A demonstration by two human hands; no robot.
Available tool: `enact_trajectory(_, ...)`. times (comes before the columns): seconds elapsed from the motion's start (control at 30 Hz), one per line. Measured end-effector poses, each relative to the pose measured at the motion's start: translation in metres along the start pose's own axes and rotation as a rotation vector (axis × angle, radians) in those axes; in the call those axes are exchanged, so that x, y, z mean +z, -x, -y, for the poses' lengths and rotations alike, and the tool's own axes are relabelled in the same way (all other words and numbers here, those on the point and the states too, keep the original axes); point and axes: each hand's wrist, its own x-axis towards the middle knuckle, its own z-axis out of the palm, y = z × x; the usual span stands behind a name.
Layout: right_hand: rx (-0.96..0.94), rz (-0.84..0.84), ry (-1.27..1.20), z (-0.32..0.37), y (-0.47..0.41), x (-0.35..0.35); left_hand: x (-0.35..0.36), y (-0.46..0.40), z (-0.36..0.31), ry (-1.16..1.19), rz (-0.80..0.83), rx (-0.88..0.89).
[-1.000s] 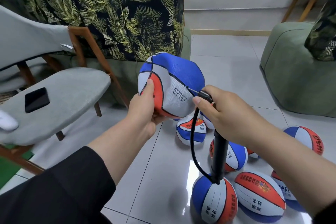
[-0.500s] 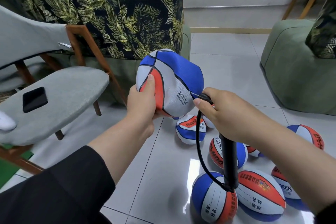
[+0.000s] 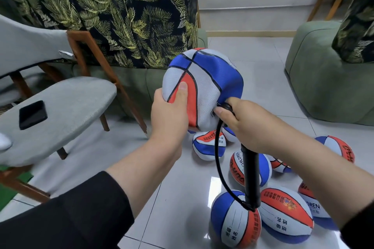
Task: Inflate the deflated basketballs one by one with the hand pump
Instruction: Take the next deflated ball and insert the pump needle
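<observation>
A slack, dented basketball [image 3: 204, 79] in blue, white and orange is held up at mid-frame. My left hand [image 3: 170, 111] grips its lower left side, thumb pressed on the orange panel. My right hand [image 3: 244, 125] pinches the black hose tip against the ball's lower right side; the needle is hidden. The same hand holds the black hand pump [image 3: 251, 178], whose barrel hangs down with the hose [image 3: 217, 159] looping from its bottom. Several more basketballs lie on the tiled floor below, among them a rounder one [image 3: 234, 218] and a flat one [image 3: 208, 145].
A grey wooden-framed chair [image 3: 66, 107] stands at left with a black phone [image 3: 32, 114] on its seat. Behind it is a sofa under a leaf-print cover [image 3: 121, 12]. A green armchair [image 3: 327, 79] sits at right. Pale floor tiles [image 3: 182, 198] lie between.
The ball has turned in my left hand, hiding its printed text. My right hand has pushed the hose tip up against the ball, and the bare needle no longer shows.
</observation>
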Motion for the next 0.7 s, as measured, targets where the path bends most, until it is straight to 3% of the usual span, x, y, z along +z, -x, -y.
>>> enact_trajectory(0.27, -0.057, -0.199, -0.252, 0.002, -0.001, 0.008, -0.006, -0.013, 0.0, 0.178, -0.14, -0.151)
enact_trajectory(0.47, -0.036, -0.209, -0.122, 0.007, -0.002, 0.014, -0.008, -0.015, 0.002, 0.134, -0.123, -0.132)
enact_trajectory(0.7, -0.003, -0.149, -0.021, 0.007, -0.005, 0.011, -0.007, -0.014, 0.006, -0.004, -0.107, 0.011)
